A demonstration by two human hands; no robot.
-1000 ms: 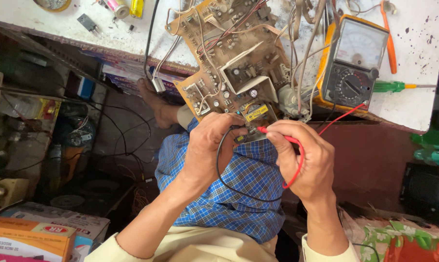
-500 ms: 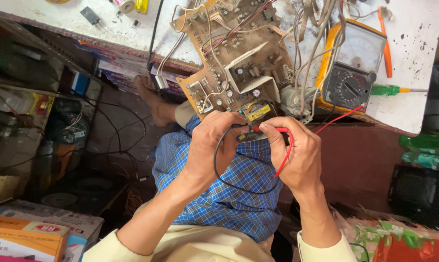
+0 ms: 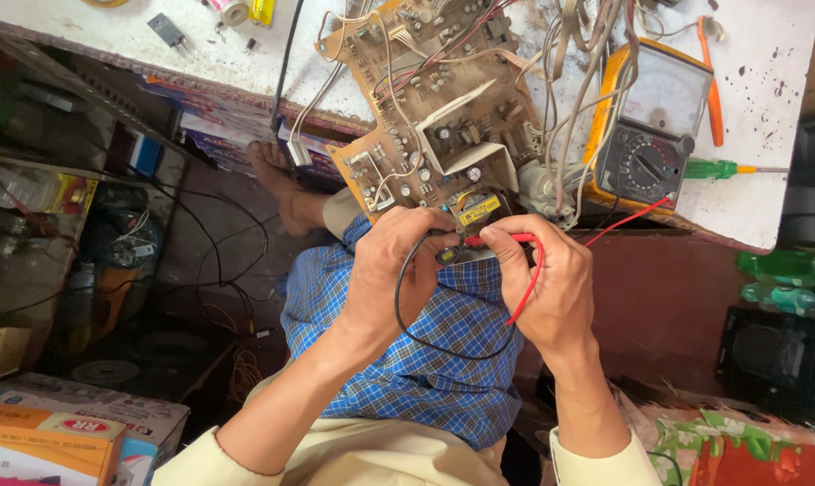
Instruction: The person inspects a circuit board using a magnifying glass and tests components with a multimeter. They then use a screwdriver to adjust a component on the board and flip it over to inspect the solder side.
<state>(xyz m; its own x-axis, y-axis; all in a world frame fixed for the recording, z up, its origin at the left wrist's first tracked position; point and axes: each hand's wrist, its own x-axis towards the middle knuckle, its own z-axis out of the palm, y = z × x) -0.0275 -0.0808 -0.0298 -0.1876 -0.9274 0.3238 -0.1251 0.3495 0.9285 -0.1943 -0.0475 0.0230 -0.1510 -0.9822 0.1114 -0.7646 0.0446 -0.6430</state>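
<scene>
At bottom left, orange-and-white cardboard box [image 3: 43, 441], red oval label, near left hand [image 3: 394, 270].

One circuit board [image 3: 434, 117], one multimeter [image 3: 650, 135], two probes [image 3: 497, 239], one green screwdriver [image 3: 727, 168], two hands [image 3: 398, 270].

Brown circuit board [image 3: 443, 117], red probe [image 3: 497, 239], black lead [image 3: 425, 337], yellow-cased meter [image 3: 646, 135], blue checked cloth [image 3: 425, 360]

Bright, even daylight; sharp focus.
</scene>
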